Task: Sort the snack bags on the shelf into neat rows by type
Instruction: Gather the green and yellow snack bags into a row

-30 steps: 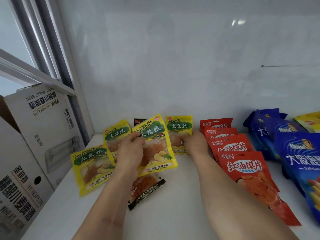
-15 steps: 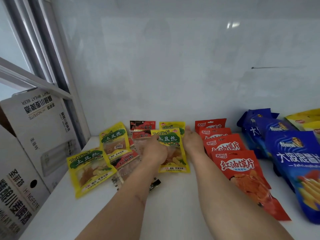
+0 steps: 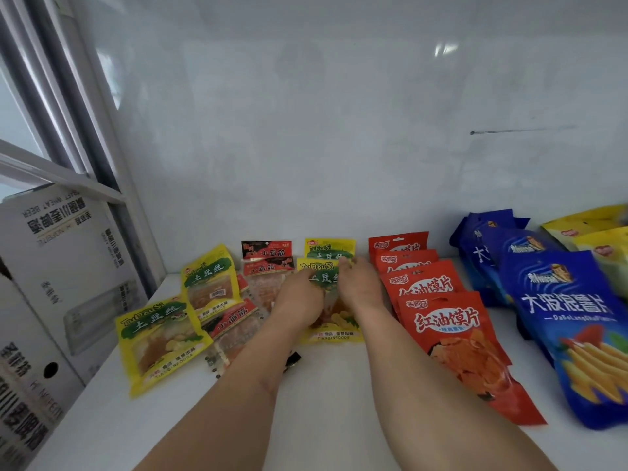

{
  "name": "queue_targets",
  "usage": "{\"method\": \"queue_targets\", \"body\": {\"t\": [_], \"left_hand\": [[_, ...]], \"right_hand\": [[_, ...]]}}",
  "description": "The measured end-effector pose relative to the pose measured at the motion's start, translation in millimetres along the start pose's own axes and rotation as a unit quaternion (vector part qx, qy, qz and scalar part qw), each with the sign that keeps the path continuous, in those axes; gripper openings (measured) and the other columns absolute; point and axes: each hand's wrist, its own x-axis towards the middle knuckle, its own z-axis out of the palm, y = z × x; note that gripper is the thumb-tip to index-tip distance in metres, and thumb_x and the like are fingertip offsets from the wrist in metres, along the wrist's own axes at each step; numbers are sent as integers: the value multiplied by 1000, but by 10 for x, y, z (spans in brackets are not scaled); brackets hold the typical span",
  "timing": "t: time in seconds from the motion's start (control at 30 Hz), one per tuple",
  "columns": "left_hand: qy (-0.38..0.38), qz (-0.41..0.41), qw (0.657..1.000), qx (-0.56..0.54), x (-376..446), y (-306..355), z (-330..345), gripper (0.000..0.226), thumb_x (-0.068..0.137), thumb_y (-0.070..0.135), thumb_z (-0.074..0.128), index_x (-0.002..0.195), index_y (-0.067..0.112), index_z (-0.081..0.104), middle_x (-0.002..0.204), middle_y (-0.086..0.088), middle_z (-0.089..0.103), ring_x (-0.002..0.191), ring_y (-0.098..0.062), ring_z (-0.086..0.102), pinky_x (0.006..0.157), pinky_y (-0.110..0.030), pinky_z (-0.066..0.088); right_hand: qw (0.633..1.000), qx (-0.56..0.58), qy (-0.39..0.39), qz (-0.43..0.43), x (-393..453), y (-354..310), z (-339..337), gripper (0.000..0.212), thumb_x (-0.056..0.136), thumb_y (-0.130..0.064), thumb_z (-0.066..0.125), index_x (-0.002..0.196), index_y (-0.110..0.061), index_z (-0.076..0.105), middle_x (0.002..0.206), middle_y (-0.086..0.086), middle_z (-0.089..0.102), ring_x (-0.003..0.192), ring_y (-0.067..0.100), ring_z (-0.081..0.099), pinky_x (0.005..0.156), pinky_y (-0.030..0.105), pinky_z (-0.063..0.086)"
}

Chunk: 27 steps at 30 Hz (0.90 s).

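Both hands, left point(image 3: 299, 300) and right point(image 3: 360, 290), lay flat, fingers uncurled, squaring a yellow bag point(image 3: 331, 331) at centre frame. Next likely: gathering the stray yellow bags point(image 3: 159, 338) lower left.

potato bags point(image 3: 159, 338) left, chip bags point(image 3: 452, 329) right on shelf point(image 3: 323, 402).

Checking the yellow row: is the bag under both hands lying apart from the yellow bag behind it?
No: the front yellow bag under both hands overlaps the lower edge of the rear yellow bag.
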Motion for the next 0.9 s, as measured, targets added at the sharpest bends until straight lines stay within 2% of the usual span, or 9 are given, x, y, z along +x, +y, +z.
{"method": "queue_targets", "body": {"t": [0.1, 0.13, 0.23, 0.37, 0.47, 0.57, 0.7, 0.8, 0.9], "left_hand": [[18, -2, 1000, -6, -20, -12, -63, 53, 95, 9, 54, 147, 15, 46, 151, -8, 46, 134, -26, 47, 109, -35, 40], [23, 0, 1000, -9, -19, -24, -97, 54, 94, 10, 55, 147, 16, 46, 152, -7, 45, 135, -26, 46, 112, -40, 39], [50, 7, 999, -21, -38, -90, -250, 50, 92, 13, 54, 142, 18, 51, 144, -6, 52, 127, -26, 53, 107, -46, 45], [120, -13, 993, 6, -117, -386, -546, 45, 86, 25, 48, 128, 26, 62, 123, -7, 66, 111, -33, 62, 95, -49, 53], [193, -48, 979, 46, -201, -753, -829, 40, 89, 34, 49, 124, 21, 66, 125, -9, 66, 117, -30, 58, 103, -45, 45], [212, -110, 961, 141, -342, -1028, -1102, 54, 94, 50, 41, 135, 20, 58, 143, -9, 53, 135, -31, 41, 107, -43, 36], [193, -202, 945, 171, -499, -1369, -1287, 80, 94, 62, 42, 154, 11, 27, 160, -16, 28, 147, -35, 21, 116, -48, 22], [149, -243, 938, 199, -473, -1597, -1353, 106, 83, 82, 35, 154, 5, 24, 158, -18, 30, 145, -37, 24, 117, -48, 22], [108, -244, 937, 224, -445, -1683, -1388, 116, 75, 90, 32, 152, 3, 27, 151, -18, 40, 139, -37, 34, 113, -46, 27]], "right_hand": [[999, -28, -6, -18, -103, -116, -81, 49, 96, -46, 40, 122, -8, 58, 120, 13, 61, 113, 35, 59, 95, 45, 49], [998, -50, -15, -27, -133, -162, -101, 47, 100, -41, 40, 129, -7, 55, 128, 13, 56, 120, 35, 54, 100, 43, 46], [993, -87, -6, -81, -182, -318, -104, 43, 103, -33, 42, 137, -8, 49, 142, 13, 47, 131, 33, 43, 104, 42, 36], [989, -68, -34, -129, -250, -587, 130, 41, 101, -32, 45, 137, -13, 50, 142, 12, 49, 131, 33, 42, 106, 41, 36], [982, -59, -93, -153, -381, -818, 380, 40, 100, -34, 47, 132, -10, 54, 133, 15, 56, 123, 35, 51, 101, 44, 44], [972, -71, -139, -176, -508, -1016, 661, 36, 97, -35, 47, 120, -10, 58, 123, 14, 63, 111, 35, 60, 91, 44, 51], [962, -126, -174, -169, -588, -1187, 1009, 50, 97, -43, 49, 132, -8, 50, 132, 15, 57, 118, 35, 55, 92, 41, 49], [961, -173, -172, -133, -593, -1249, 1210, 61, 93, -55, 53, 133, -8, 52, 133, 16, 56, 121, 35, 53, 92, 42, 48], [959, -205, -163, -108, -613, -1249, 1360, 72, 80, -63, 62, 130, -11, 57, 133, 14, 57, 123, 34, 50, 95, 44, 49]]}}
